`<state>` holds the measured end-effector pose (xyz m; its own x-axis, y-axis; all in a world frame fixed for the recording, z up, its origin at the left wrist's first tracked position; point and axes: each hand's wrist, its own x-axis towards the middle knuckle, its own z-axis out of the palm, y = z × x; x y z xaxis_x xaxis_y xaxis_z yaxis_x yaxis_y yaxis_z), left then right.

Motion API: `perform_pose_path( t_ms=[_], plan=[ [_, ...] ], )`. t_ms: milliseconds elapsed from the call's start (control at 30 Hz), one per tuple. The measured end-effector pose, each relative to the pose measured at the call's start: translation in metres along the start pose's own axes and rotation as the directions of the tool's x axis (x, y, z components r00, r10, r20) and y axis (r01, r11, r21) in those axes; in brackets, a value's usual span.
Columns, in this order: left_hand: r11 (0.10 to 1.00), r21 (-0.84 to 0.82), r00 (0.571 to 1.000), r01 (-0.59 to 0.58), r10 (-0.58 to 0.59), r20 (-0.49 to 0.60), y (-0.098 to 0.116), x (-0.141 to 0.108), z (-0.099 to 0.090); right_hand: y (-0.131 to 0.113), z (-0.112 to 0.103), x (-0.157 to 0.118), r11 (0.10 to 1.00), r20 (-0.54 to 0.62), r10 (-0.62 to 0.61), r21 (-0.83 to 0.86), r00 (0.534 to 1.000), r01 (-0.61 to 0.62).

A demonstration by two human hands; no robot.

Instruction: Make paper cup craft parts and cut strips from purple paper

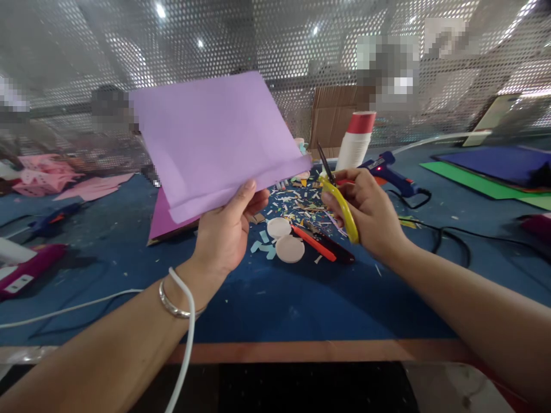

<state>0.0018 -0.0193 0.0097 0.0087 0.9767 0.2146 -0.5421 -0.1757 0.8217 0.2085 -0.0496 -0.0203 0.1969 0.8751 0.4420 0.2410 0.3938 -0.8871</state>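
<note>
My left hand (226, 229) grips a light purple sheet of paper (215, 132) by its lower edge, thumb on top. A strip along that edge is folded or curled over. In my right hand (365, 206) is a pair of scissors (344, 209) with yellow handles, its dark blades pointing up and apart from the paper. Below, between the hands, two pale round discs (290, 249) lie on the blue table (275, 304). Touching them is an orange pen-like tool (314, 244), with a dark flat piece (340, 249) beside it.
Paper scraps (297, 203) litter the middle. Stacked paper cups (356, 140) and a blue glue gun (394, 175) stand behind my right hand. Coloured sheets (477, 178) lie at right, pink paper pieces (92, 189) and a power strip (26, 275) at left. A white cable (187, 332) crosses my left wrist.
</note>
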Motion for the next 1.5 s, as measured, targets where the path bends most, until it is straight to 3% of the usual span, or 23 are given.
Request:
perform_pose_path(
  t_ms=[200, 400, 567, 700, 833, 1000, 1167, 1400, 1500],
  plan=[
    [0.991, 0.030, 0.986, 0.128, -0.130, 0.109, -0.009, -0.008, 0.002, -0.009, 0.011, 0.001, 0.928, 0.015, 0.099, 0.359, 0.995, -0.098],
    [0.975, 0.035, 0.966, 0.218, -0.220, 0.136, -0.008, -0.013, 0.004, -0.012, 0.011, 0.004, 0.897, 0.025, 0.118, 0.426, 0.993, -0.118],
    [0.978, 0.051, 0.971, 0.203, -0.208, 0.117, -0.002, -0.010, 0.005, -0.012, 0.008, 0.005, 0.953, -0.037, 0.076, 0.296, 0.996, -0.061],
    [0.985, 0.094, 0.986, 0.146, -0.153, 0.070, 0.004, -0.005, 0.002, -0.012, 0.002, 0.002, 0.990, -0.117, -0.140, -0.015, 0.983, 0.139],
    [0.966, 0.159, 0.969, 0.202, -0.221, 0.113, 0.006, -0.002, -0.003, -0.011, -0.002, -0.002, 0.946, -0.089, -0.278, -0.200, 0.957, 0.256],
    [0.932, 0.183, 0.920, 0.312, -0.344, 0.186, 0.005, -0.005, -0.003, -0.015, -0.001, -0.007, 0.919, -0.013, -0.306, -0.267, 0.952, 0.291],
    [0.931, 0.148, 0.915, 0.333, -0.357, 0.187, 0.008, -0.007, 0.000, -0.019, 0.003, -0.012, 0.917, 0.069, -0.267, -0.287, 0.961, 0.276],
    [0.951, 0.152, 0.962, 0.270, -0.273, 0.003, 0.002, -0.003, -0.003, -0.023, 0.007, -0.018, 0.925, 0.279, -0.241, -0.224, 0.929, 0.307],
    [0.963, 0.153, 0.974, 0.222, -0.214, -0.072, 0.000, -0.003, -0.003, -0.024, 0.008, -0.019, 0.923, 0.308, -0.241, -0.220, 0.920, 0.315]
  ],
)
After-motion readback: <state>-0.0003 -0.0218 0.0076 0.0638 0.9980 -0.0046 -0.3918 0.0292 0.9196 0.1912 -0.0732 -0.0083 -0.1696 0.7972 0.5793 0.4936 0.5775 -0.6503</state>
